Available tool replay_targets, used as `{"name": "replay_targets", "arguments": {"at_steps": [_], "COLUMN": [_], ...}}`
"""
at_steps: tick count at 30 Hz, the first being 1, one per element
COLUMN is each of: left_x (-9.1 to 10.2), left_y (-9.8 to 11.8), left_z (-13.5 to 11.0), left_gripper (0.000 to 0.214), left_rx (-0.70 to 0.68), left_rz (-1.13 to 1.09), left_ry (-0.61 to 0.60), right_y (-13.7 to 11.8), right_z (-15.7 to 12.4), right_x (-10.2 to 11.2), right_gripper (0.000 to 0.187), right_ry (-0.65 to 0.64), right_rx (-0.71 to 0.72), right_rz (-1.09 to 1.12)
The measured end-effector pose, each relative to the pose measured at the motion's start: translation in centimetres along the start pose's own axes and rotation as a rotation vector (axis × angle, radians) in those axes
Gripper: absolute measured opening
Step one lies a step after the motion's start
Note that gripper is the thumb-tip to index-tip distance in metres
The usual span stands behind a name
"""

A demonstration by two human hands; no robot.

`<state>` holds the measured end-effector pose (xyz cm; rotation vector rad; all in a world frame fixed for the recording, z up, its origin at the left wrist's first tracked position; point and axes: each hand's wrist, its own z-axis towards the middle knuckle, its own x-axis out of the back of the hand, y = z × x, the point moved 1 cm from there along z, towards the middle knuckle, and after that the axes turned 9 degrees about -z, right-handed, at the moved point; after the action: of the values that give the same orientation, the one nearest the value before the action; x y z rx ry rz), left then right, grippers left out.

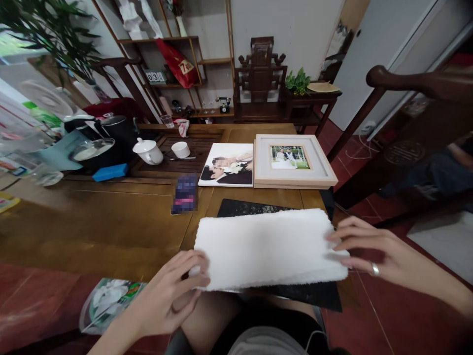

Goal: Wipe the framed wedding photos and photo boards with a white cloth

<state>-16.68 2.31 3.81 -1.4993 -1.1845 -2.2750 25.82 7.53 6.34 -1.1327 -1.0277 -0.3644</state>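
A folded white towel with a fluffy surface lies across a black mat at the table's near edge. My left hand is at the towel's left end, its fingers curled over the lower left edge. At the opposite end, my right hand, with a ring on one digit, touches the right edge with its fingertips, fingers apart. The towel hides most of the mat; only its upper strip and lower right corner show.
Beyond the mat stand a white photo panel and a light wooden picture frame. Left are a dark patterned item, a blue block, a white lidded cup and a white bowl. Below left is a bin.
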Motion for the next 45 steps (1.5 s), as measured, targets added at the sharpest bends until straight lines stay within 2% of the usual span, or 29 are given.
{"name": "replay_targets", "arguments": {"at_steps": [2, 4, 6, 8, 10, 13, 15, 16, 19, 20, 21, 23, 26, 28, 29, 32, 33, 34, 37, 38, 40, 42, 44, 45], "left_x": [0.8, 1.4, 1.6, 1.7, 2.0, 3.7, 5.2, 5.8, 6.3, 5.9, 5.3, 3.7, 1.6, 0.8, 0.5, -0.5, -1.0, -1.6, -3.1, -3.3, -3.3, -2.8, -1.9, -1.4], "left_y": [-0.1, -1.2, -2.9, -4.4, -5.1, -4.6, -4.0, -3.9, -5.2, -6.0, -6.8, -8.3, -9.3, -8.8, -8.2, -5.5, -4.5, -3.4, -0.8, -0.3, 0.5, 0.9, 1.3, 1.5], "left_z": [1.7, 4.0, 6.2, 7.9, 9.0, 10.2, 11.1, 11.5, 11.9, 11.8, 11.6, 11.0, 10.5, 10.7, 10.9, 11.5, 11.6, 11.6, 11.6, 11.6, 11.8, 12.2, 12.4, 12.4], "left_gripper": [0.017, 0.016, 0.029, 0.041, 0.037, 0.02, 0.017, 0.02, 0.039, 0.046, 0.054, 0.069, 0.077, 0.079, 0.082, 0.091, 0.094, 0.097, 0.089, 0.08, 0.06, 0.057, 0.059, 0.056], "left_rx": [0.057, 0.134, 0.25, 0.327, 0.343, 0.248, 0.199, 0.209, 0.37, 0.44, 0.503, 0.589, 0.607, 0.576, 0.546, 0.442, 0.441, 0.465, 0.586, 0.611, 0.649, 0.649, 0.545, 0.445], "left_rz": [-0.115, -0.148, -0.082, -0.031, -0.007, -0.118, -0.282, -0.383, -0.803, -0.973, -1.137, -1.378, -1.518, -1.58, -1.618, -1.717, -1.744, -1.774, -1.805, -1.778, -1.674, -1.509, -1.28, -1.137], "left_ry": [-0.055, -0.019, 0.085, 0.038, -0.07, -0.157, -0.095, -0.01, 0.328, 0.381, 0.376, 0.244, 0.057, 0.037, 0.088, 0.376, 0.41, 0.381, 0.147, 0.114, 0.123, 0.175, 0.266, 0.339], "right_y": [-1.3, -2.4, -3.1, -3.4, -3.5, -4.1, -4.7, -4.9, -5.2, -5.1, -4.8, -4.3, -3.9, -4.0, -4.2, -4.9, -5.1, -5.3, -5.9, -5.9, -5.9, -5.5, -5.0, -4.7], "right_z": [3.0, 6.4, 9.5, 11.9, 13.3, 14.3, 14.5, 14.5, 14.3, 14.1, 13.9, 13.3, 12.2, 11.3, 10.9, 9.4, 8.9, 8.4, 7.4, 7.2, 6.9, 6.8, 6.6, 6.4], "right_x": [-0.3, -1.3, -2.7, -3.9, -4.6, -4.7, -4.3, -4.2, -3.9, -3.9, -3.8, -3.9, -4.0, -4.2, -4.4, -4.9, -5.2, -5.3, -5.6, -5.7, -5.6, -5.5, -5.1, -4.8], "right_gripper": [0.024, 0.031, 0.039, 0.048, 0.046, 0.028, 0.028, 0.03, 0.044, 0.049, 0.054, 0.062, 0.063, 0.054, 0.05, 0.043, 0.043, 0.044, 0.047, 0.046, 0.045, 0.043, 0.04, 0.037], "right_ry": [-0.043, -0.073, -0.168, -0.273, -0.377, -0.503, -0.555, -0.571, -0.53, -0.48, -0.422, -0.313, -0.218, -0.194, -0.203, -0.261, -0.266, -0.26, -0.226, -0.234, -0.271, -0.293, -0.212, -0.122], "right_rx": [0.106, 0.171, 0.195, 0.159, 0.137, 0.198, 0.226, 0.224, 0.144, 0.086, 0.01, -0.163, -0.366, -0.449, -0.479, -0.524, -0.529, -0.53, -0.495, -0.472, -0.418, -0.366, -0.305, -0.253], "right_rz": [-0.041, -0.061, -0.091, -0.153, -0.22, -0.256, -0.176, -0.09, 0.283, 0.409, 0.521, 0.711, 0.947, 1.062, 1.104, 1.188, 1.202, 1.21, 1.216, 1.214, 1.204, 1.163, 1.044, 0.946]}}
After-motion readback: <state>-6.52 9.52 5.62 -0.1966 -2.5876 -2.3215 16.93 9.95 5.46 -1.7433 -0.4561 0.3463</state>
